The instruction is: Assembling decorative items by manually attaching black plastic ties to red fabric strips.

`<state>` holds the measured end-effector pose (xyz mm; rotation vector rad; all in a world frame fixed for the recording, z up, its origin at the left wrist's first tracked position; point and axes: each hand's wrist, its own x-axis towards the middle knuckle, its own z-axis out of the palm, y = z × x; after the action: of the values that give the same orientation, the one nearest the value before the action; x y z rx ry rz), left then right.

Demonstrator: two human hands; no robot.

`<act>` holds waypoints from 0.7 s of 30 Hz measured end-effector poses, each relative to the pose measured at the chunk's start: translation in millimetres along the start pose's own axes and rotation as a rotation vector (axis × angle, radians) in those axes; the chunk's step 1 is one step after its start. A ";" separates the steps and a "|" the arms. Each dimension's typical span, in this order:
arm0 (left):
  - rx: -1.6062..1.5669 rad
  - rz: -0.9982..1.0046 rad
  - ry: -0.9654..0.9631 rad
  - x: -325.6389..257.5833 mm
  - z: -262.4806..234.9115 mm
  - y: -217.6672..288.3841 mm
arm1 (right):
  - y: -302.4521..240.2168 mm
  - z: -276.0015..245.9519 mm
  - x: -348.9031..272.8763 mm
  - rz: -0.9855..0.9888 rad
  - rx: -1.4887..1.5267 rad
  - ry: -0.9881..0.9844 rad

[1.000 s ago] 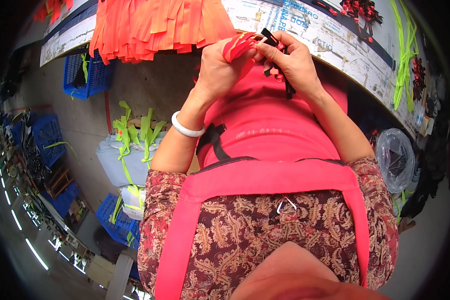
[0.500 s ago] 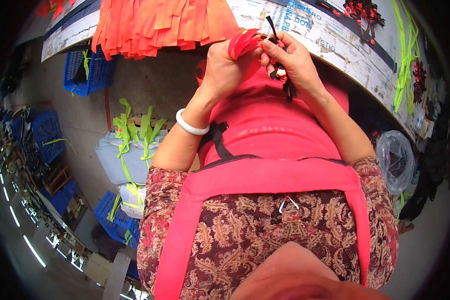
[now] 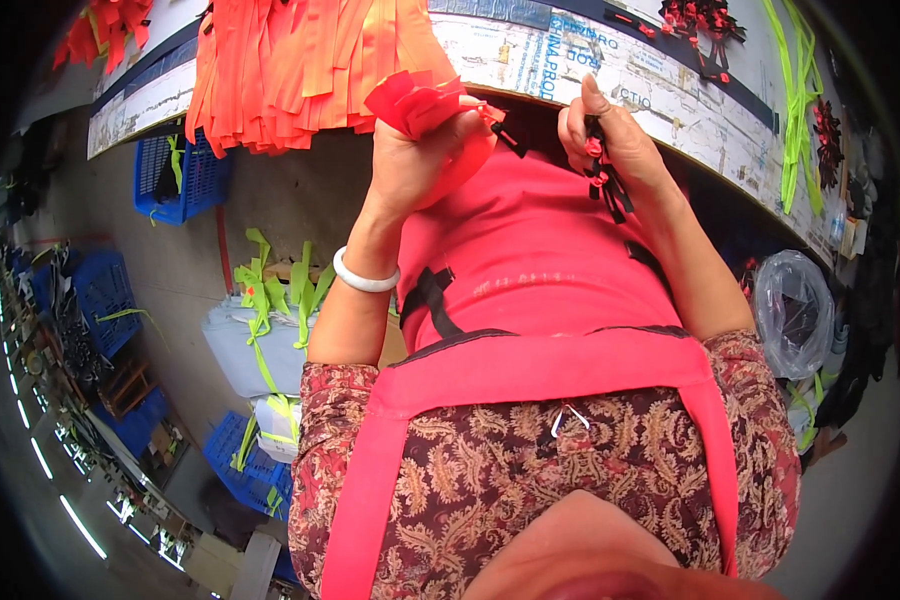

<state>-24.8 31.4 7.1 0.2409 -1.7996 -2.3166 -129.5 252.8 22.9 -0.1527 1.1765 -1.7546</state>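
Observation:
My left hand, a white bangle on its wrist, is closed around a bunch of red-orange fabric strips. Their folded ends stand up above the fist, and a small black-tipped end pokes out on its right side. Apart from it, to the right, my right hand is curled with the thumb pointing up. Several small black-and-red knotted strips hang from its fingers. Just beyond the left hand, a thick row of orange strips drapes over the table edge.
The worn white table runs across the far side. Small black-and-red pieces and yellow-green strips lie on its right. Below left are a blue crate and a tied stack of grey fabric. A clear plastic bag is at right.
My hands have come apart: the left moved left and slightly down with the red-orange strips, the right moved right with the black-and-red pieces. The view has shifted slightly.

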 end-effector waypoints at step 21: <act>-0.155 -0.400 0.084 -6.6 4.0 32.9 | -8.4 50.7 6.9 -0.213 -0.483 0.041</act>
<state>-17.5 28.9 40.0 0.7204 -1.6413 -2.6460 -109.8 215.6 53.2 -0.5484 1.6487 -1.6257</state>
